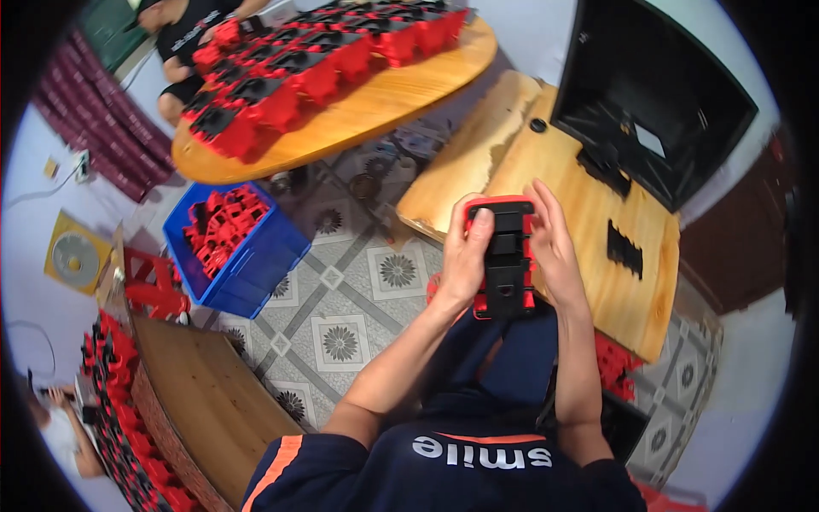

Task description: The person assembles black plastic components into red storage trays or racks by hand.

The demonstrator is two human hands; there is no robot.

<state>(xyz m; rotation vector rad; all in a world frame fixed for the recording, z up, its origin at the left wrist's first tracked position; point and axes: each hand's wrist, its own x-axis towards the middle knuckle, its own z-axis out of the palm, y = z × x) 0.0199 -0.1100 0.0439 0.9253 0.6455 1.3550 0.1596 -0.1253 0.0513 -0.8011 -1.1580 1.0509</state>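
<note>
From where I stand, the person has a long red-and-black part (509, 264) up in front of the body, above the lap and just beside the near edge of a wooden bench (546, 171). The left hand (465, 256) is clamped on the part's left side, thumb pressed flat on the black face (the red shows mostly around the rim). The right hand (554, 247) stands open along the other side, fingers straight and pointing up; I can't tell whether its palm touches the part.

On that bench lie a black toothed strip (624, 249) and a small round black piece (537, 125), with a big black screen (657, 85) at the far side. Across the patterned tile floor (341, 299), an oval bench (375, 111) carries rows of red-and-black units (316, 72), and a co-worker in black (183, 38) sits behind it. A blue bin (264, 264) full of loose red pieces (226, 226) stands near its left end. Over at the lower left, more such units (119, 384) line up beside a brown panel (205, 375), next to someone in white (64, 444).
</note>
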